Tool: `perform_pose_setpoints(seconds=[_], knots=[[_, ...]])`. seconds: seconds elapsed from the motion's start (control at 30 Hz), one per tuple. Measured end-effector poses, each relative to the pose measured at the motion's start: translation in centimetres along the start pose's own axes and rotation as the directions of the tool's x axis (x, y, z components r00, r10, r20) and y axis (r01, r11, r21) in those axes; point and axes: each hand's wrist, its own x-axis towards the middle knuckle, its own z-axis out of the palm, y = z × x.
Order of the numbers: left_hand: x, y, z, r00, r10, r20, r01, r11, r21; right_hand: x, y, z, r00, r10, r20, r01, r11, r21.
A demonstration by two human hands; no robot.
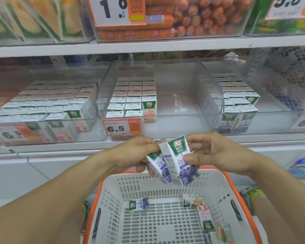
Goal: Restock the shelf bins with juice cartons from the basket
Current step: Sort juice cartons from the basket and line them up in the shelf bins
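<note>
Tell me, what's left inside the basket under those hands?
In the basket, one blueberry carton lies on its side at the left, and a few peach-pink cartons lie at the right. The frame edge cuts off the near corner, hiding anything there.

The near side of the basket point(225, 178) is going out of the bottom edge. Behind it, the front carton point(180, 161) is hiding most of the second carton point(156, 164). The left price tag point(11, 133) is looking blurred.

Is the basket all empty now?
No, not empty. The basket holds a blueberry carton lying flat on its floor and a few more cartons at the right side.
</note>
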Motion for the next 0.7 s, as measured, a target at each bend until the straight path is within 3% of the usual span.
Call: perform_pose_setpoints(seconds=[0.07,0.2,0.47,0.7], knots=[[0.2,0.0,0.1,1.0,-0.023,0.021,0.024,0.998,-0.062,0.0,0.0,0.1,0.999,0.003,-0.032,-0.003,1.0,-0.001],[0.1,0.2,-0.6,0.981,-0.045,0.186,0.077,0.983,-0.169,-0.2,0.2,0.5,0.997,-0.005,-0.072,0.003,1.0,-0.022],[-0.6,0.4,0.5,0.953,-0.03,0.303,0.018,0.999,0.042,-0.1,0.6,1.7,0.996,-0.039,-0.075,0.028,0.989,-0.145],[-0.1,0.4,1.5,0.93,-0.109,0.352,0.083,0.993,0.087,-0.2,1.4,1.2,0.967,0.087,0.24,-0.081,0.996,-0.031]])
